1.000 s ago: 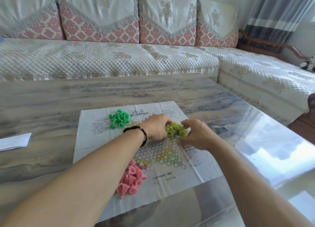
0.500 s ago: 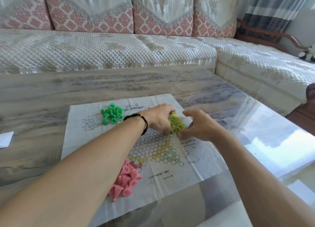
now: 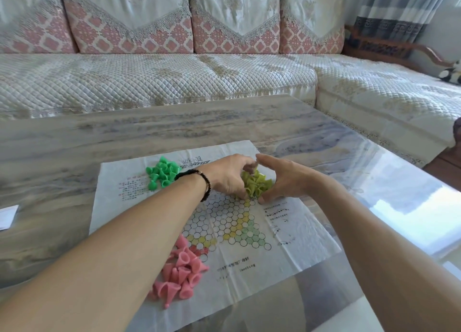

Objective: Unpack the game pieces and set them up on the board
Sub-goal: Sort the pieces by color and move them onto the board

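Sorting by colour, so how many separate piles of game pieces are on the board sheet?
3: green pile at the sheet's far left, yellow-green pile between both hands, pink pile at the near left edge.

1. Marble-look table (image 3: 174,129), glossy top, window glare on right side.
2. Quilted cream sofa (image 3: 149,82) behind it, L-shaped, w/ pink-patterned back cushions (image 3: 129,35).
3. White paper slip (image 3: 7,217) at table's left edge (partly cut off).
4. Curtain (image 3: 399,7) top right.

Three loose heaps of cone pegs, green (image 3: 163,172), yellow-green (image 3: 257,184) and pink (image 3: 180,273), lie tumbled on the flat paper board (image 3: 294,234).
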